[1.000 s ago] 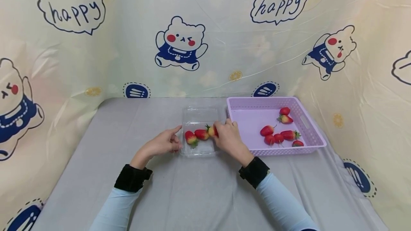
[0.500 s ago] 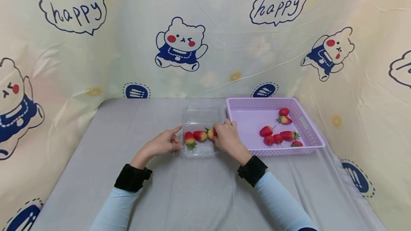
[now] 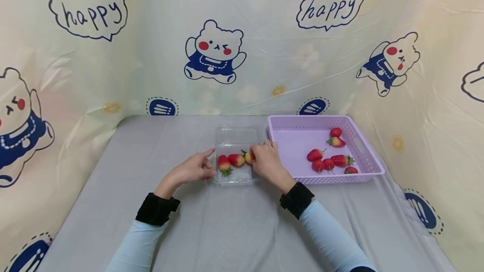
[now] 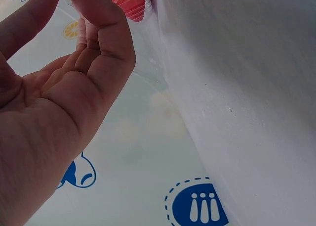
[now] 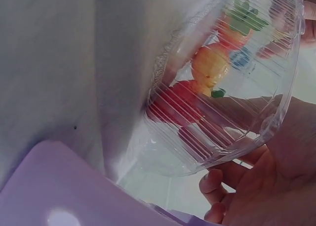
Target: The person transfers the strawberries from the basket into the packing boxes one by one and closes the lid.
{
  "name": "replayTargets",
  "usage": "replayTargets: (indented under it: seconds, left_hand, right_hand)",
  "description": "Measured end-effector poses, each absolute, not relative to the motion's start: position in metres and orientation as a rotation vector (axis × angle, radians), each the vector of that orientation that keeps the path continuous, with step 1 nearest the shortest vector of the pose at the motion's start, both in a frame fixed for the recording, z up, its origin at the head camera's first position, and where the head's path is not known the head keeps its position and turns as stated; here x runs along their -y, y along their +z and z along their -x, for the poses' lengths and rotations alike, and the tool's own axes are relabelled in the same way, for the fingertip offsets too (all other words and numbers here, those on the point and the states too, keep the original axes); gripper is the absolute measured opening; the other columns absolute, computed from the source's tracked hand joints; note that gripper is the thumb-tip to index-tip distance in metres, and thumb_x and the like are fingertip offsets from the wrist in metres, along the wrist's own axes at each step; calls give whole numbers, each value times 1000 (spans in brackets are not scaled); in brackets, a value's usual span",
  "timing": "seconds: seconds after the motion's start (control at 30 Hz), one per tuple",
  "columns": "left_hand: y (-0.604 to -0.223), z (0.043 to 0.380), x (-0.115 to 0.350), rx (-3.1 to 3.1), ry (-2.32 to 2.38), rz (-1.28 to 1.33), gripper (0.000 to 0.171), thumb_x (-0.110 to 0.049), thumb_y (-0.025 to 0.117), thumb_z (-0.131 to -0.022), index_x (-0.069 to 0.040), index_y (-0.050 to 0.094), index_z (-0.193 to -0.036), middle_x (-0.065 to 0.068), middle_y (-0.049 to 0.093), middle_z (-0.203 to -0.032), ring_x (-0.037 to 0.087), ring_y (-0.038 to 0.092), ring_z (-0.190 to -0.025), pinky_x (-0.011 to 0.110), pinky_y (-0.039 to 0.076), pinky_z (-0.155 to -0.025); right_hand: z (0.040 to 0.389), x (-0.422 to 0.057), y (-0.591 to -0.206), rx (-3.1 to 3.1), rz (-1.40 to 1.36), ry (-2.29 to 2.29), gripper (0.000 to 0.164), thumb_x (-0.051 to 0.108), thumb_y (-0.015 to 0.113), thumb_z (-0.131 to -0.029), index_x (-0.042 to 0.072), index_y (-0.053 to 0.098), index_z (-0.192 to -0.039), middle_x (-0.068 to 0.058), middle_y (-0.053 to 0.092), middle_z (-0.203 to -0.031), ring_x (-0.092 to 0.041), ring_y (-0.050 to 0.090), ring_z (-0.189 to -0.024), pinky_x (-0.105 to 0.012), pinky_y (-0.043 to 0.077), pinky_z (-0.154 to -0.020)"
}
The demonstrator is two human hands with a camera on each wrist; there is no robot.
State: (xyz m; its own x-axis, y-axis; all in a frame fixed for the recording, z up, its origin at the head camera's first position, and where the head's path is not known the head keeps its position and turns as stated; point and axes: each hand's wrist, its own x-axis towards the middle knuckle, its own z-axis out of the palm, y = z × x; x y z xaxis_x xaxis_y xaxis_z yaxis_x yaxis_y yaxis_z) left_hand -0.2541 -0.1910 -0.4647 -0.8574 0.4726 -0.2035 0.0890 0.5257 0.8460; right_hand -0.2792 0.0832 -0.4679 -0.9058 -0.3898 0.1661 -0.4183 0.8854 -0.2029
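Note:
A clear plastic clamshell box (image 3: 236, 178) lies with its lid folded back, holding strawberries in a row. My left hand (image 3: 190, 168) is at the box's left side, pinching its rim; one finger stretches along the edge. In the left wrist view, the fingertips of that hand (image 4: 84, 63) meet at clear plastic. My right hand (image 3: 269, 163) reaches into the right end and pinches a red and yellow strawberry (image 3: 248, 157), partly hidden by the fingers. Beside it lie a second strawberry (image 3: 236, 160) and a third strawberry (image 3: 224, 163). Ribbed plastic blurs them in the right wrist view.
A lilac basket (image 3: 291, 123) stands right of the box, close to my right hand. Several strawberries (image 3: 341, 160) lie inside it, mostly towards its right side. Grey cloth (image 3: 227, 226) covers the table, and a printed curtain (image 3: 264, 53) hangs behind.
The left strawberry has turned slightly more upright and the middle one has shifted slightly left and down. My right hand has moved slightly left; the left hand has hardly moved.

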Motion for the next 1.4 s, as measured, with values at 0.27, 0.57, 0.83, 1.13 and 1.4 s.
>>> replayTargets:
  seconds: [0.27,0.57,0.83,1.13,1.4]
  left_hand:
    - [-464,255,192,-2350,1278,-461,84,-3,72,-98,10,20,-163,8,65,-83,23,60,-71,42,55,-71]
    - [-463,253,191,-2346,1278,-465,83,-2,71,-99,10,19,-163,9,65,-82,23,60,-71,44,55,-72]
    - [-461,252,190,-2336,1283,-451,82,-1,70,-99,10,19,-163,9,66,-83,25,61,-73,39,54,-72]
    - [-460,252,190,-2346,1271,-447,82,-1,70,-99,10,19,-163,10,66,-82,27,61,-74,39,54,-73]
    - [-459,251,190,-2354,1261,-447,82,-2,71,-100,10,20,-162,9,65,-82,24,61,-73,38,54,-73]
  right_hand:
    - [280,-83,-466,2939,-633,397,11,7,82,-87,11,73,-89,0,65,-79,-25,45,-86,-42,30,-80]
    - [278,-88,-456,2910,-613,513,11,12,81,-90,8,78,-99,-5,74,-92,-25,49,-88,-43,32,-81]
    - [280,-107,-442,2866,-606,549,14,16,78,-94,6,77,-104,-9,70,-93,-27,55,-91,-43,38,-80]
    - [284,-138,-427,2879,-547,540,14,15,72,-97,4,77,-105,-10,69,-94,-31,59,-92,-49,46,-87]
    - [292,-182,-410,2931,-455,601,23,13,68,-97,-2,72,-114,-21,70,-108,-37,64,-98,-53,52,-87]
